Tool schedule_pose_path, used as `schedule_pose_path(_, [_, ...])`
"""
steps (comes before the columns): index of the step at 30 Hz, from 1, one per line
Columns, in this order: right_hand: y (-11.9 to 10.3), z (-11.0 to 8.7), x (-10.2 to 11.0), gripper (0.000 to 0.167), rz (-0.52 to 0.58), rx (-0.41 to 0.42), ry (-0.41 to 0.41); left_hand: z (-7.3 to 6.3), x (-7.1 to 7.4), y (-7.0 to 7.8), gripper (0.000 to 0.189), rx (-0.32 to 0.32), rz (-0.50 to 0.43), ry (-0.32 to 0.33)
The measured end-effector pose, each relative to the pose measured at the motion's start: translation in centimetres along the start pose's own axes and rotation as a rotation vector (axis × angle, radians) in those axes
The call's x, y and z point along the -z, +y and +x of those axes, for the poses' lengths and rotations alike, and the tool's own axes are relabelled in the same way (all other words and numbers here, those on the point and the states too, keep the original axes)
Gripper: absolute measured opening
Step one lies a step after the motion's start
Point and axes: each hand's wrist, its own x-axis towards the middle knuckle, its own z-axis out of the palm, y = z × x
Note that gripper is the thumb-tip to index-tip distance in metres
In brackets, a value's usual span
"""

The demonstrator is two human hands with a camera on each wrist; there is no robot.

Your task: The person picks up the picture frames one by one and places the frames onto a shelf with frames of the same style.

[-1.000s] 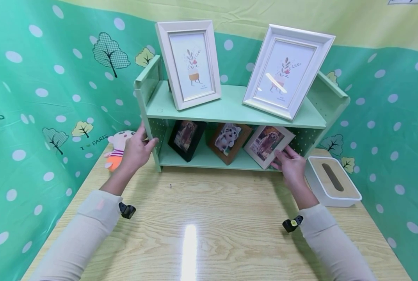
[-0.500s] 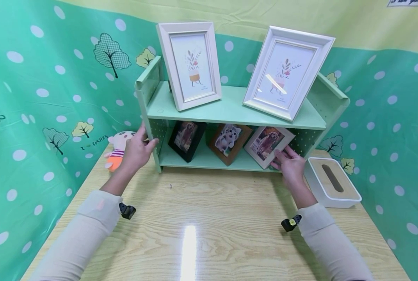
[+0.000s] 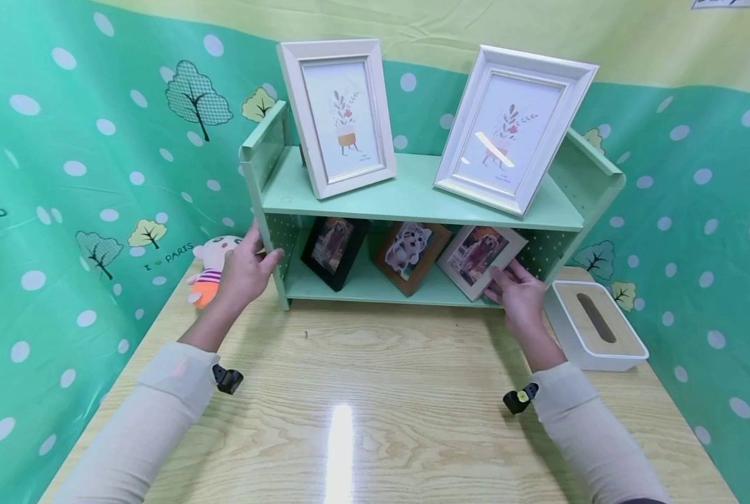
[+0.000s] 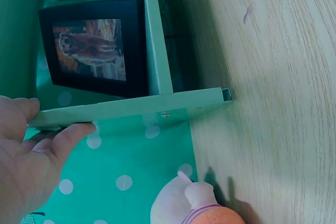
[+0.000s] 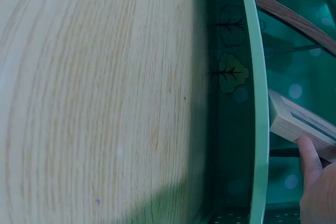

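Note:
In the head view my left hand (image 3: 246, 269) grips the left side panel of a green two-tier shelf (image 3: 415, 175), thumb toward the front. The left wrist view also has this hand (image 4: 34, 153) with thumb and a finger on opposite sides of the panel's edge. My right hand (image 3: 517, 292) holds the lower right edge of a pale photo frame (image 3: 480, 259) with a dog picture, standing tilted on the lower tier. To its left stand a brown photo frame (image 3: 410, 255) with a cat picture and a black photo frame (image 3: 334, 250) with a dog picture.
Two large white picture frames, the left one (image 3: 343, 119) and the right one (image 3: 517, 129), stand on the upper tier. A plush toy (image 3: 208, 276) sits left of the shelf, a white tissue box (image 3: 595, 322) at its right. Wooden tabletop (image 3: 400, 406) lies in front.

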Motion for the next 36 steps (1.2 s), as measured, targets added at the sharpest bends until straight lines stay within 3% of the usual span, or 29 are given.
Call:
schedule_pose_path(13, [0.1, -0.1, 0.0, 0.056, -0.033, 0.042, 0.008, 0.0, 0.1, 0.0, 0.086, -0.005, 0.001, -0.002])
schedule_pose_path(21, [0.1, -0.2, 0.0, 0.051, -0.119, 0.040, 0.029, 0.4, 0.4, 0.0, 0.087, 0.007, 0.012, -0.013])
schedule_pose_path(26, [0.3, -0.9, 0.0, 0.052, -0.242, 0.078, 0.030, 0.0, 0.5, 0.0, 0.087, 0.015, 0.006, 0.007])
schedule_pose_path(32, [0.1, -2.4, 0.3, 0.052, -0.388, 0.156, 0.001, -1.2, 1.4, 0.0, 0.085, -0.015, -0.114, 0.046])
schedule_pose_path(34, [-0.3, -3.0, 0.5, 0.054, -0.456, 0.188, -0.008, -1.9, 1.9, 0.2, 0.082, -0.027, -0.140, 0.074])
schedule_pose_path(36, [-0.6, -3.7, 0.7, 0.057, -0.522, 0.235, -0.025, -2.6, 2.2, 0.4, 0.078, -0.076, -0.148, 0.143])
